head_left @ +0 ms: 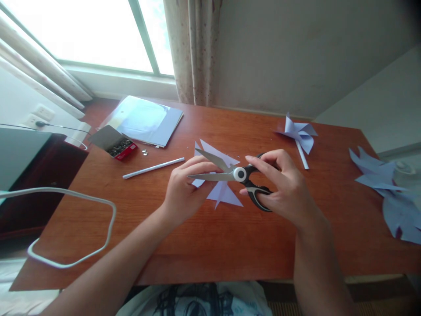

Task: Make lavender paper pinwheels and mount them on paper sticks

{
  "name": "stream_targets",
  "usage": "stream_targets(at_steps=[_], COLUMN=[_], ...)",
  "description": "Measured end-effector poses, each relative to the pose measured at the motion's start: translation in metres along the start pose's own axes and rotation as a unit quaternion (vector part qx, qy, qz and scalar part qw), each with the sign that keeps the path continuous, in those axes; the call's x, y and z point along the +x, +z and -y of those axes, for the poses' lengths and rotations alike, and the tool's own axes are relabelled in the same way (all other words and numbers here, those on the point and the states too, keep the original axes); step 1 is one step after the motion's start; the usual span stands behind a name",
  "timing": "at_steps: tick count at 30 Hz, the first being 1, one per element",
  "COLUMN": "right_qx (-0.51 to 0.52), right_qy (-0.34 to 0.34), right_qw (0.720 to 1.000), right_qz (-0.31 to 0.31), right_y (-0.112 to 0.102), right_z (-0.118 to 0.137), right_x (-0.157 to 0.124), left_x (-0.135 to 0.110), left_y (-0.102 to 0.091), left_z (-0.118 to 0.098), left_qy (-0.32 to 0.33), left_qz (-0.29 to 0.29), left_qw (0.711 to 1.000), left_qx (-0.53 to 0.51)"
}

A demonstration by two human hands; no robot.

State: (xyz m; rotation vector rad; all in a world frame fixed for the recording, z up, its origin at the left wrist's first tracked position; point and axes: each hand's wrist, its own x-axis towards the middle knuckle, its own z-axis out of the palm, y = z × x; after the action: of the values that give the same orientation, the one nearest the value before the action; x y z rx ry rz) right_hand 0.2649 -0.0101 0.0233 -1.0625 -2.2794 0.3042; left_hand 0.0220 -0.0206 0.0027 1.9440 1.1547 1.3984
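My right hand (283, 184) grips a pair of scissors (241, 174) by its black handles, and the blades stand apart, pointing left. Behind the blades, my left hand (190, 182) has its fingers closed on a pale purple sheet of paper (225, 195) that is cut into pointed flaps. The blades pass in front of my left fingers and hide part of the paper. Whether the blades touch the paper I cannot tell. A rolled paper stick (153, 168) lies on the table to the left of my left hand.
A red box of small metal pieces (121, 148) stands open at left, two pieces beside it. Behind it lies a stack of paper in a clear sleeve (141, 120). A paper pinwheel (298, 134) and cut paper pieces (388, 180) are at right. A white cable (112, 219) loops at left.
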Motion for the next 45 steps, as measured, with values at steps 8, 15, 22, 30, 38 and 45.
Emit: stream_targets(at_steps=[8, 15, 22, 30, 38, 45], right_qx=[0.015, 0.115, 0.332, 0.516, 0.616, 0.630], right_qy=[0.008, 0.086, 0.267, 0.314, 0.389, 0.405], right_qw=[1.000, 0.989, 0.902, 0.789, 0.678, 0.657], right_qz=[-0.012, -0.036, 0.073, 0.113, 0.100, 0.092], right_y=[0.000, 0.000, 0.000, 0.006, 0.024, 0.022], right_z=[0.001, 0.002, -0.001, 0.003, -0.001, 0.008], right_x=[0.001, 0.005, 0.006, 0.005, 0.008, 0.011], left_x=[0.000, 0.002, 0.000, -0.002, -0.003, -0.003], left_y=[-0.001, 0.003, 0.006, 0.007, 0.006, 0.007], left_z=[-0.003, -0.006, 0.002, 0.006, 0.004, 0.003], left_qy=[-0.016, -0.040, -0.059, -0.083, -0.089, -0.095], left_qz=[0.007, 0.001, -0.018, -0.037, -0.035, -0.040], left_qw=[1.000, 0.999, 0.998, 0.996, 0.995, 0.995], left_qx=[0.014, -0.023, -0.019, -0.013, 0.003, 0.016])
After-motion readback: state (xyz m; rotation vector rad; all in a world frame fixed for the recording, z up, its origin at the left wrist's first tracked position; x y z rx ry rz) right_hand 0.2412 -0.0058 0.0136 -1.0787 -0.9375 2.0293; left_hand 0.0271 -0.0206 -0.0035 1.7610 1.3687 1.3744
